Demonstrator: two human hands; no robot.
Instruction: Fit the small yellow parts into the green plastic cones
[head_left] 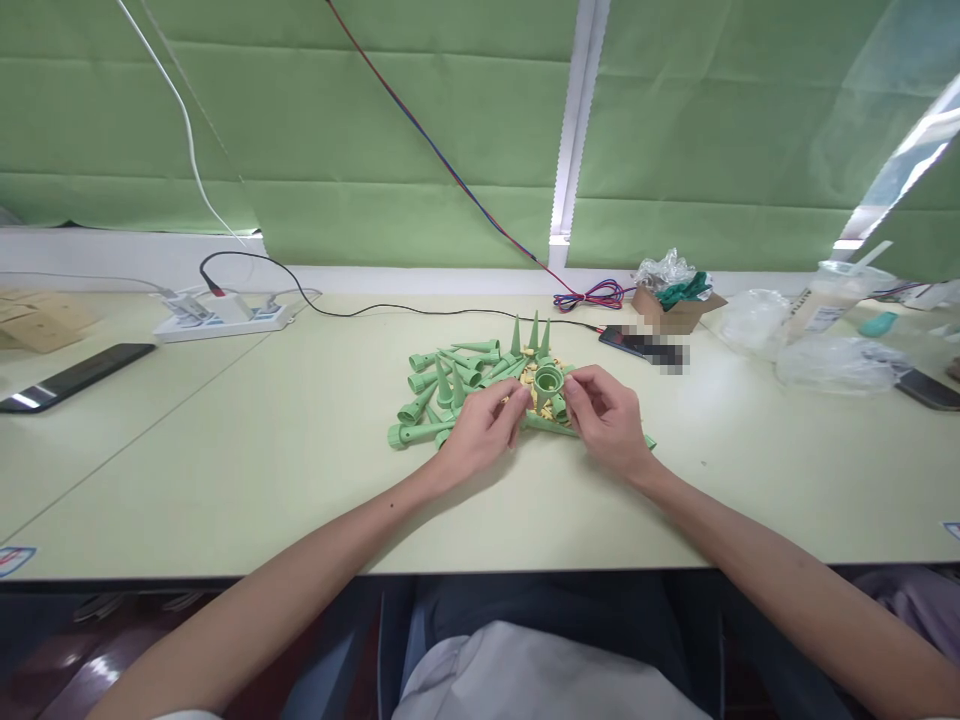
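Just above the pile, my right hand (606, 412) pinches the rim of a green plastic watering spike (549, 380), its round open end turned up toward me. My left hand (489, 425) is closed in a pinch beside it, thumb against fingers; whatever is between the fingertips is too small or hidden. Several more green cone-shaped spikes (420, 434) lie in a heap around and behind my hands, a few standing point up. Small yellow pieces (529, 356) are scattered among them, partly covered by the spikes and my hands.
A phone (637, 345) on a black cable lies behind the right hand. Beyond it stands an open carton (671, 315) with crumpled wrapping. A power strip (225, 318) and a dark tablet-like device (79, 377) are at left; a plastic drink cup (829, 305) stands at right.
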